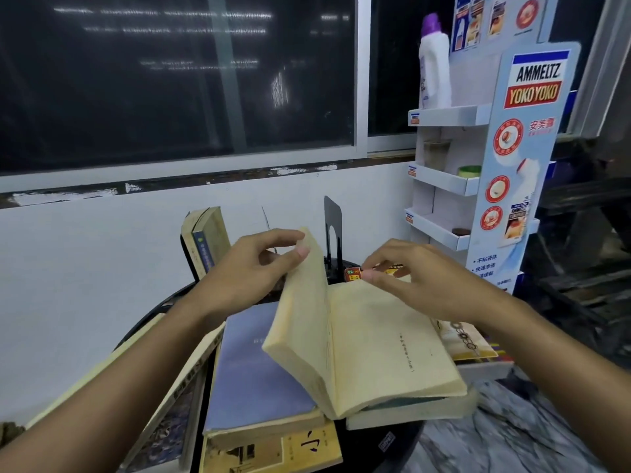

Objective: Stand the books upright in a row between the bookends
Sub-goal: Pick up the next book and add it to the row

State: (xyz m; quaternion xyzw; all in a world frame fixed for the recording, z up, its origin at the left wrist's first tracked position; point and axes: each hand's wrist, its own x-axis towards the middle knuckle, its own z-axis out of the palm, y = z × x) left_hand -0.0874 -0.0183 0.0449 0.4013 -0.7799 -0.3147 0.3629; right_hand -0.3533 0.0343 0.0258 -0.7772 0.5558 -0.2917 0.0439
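Note:
A yellowed book lies open on top of other books on the round black table. My left hand pinches the top edge of its raised block of pages. My right hand touches the top edge of the flat right-hand page with curled fingers. A black metal bookend stands behind the open book. Two books stand upright and lean at the back left. A blue-covered book lies flat at the left of the open one.
More books lie flat: one with a yellow cover in front, one over the table's left edge, one at the right. A cardboard display stand with small shelves and a white bottle rises at the right. Behind is a white wall below a window.

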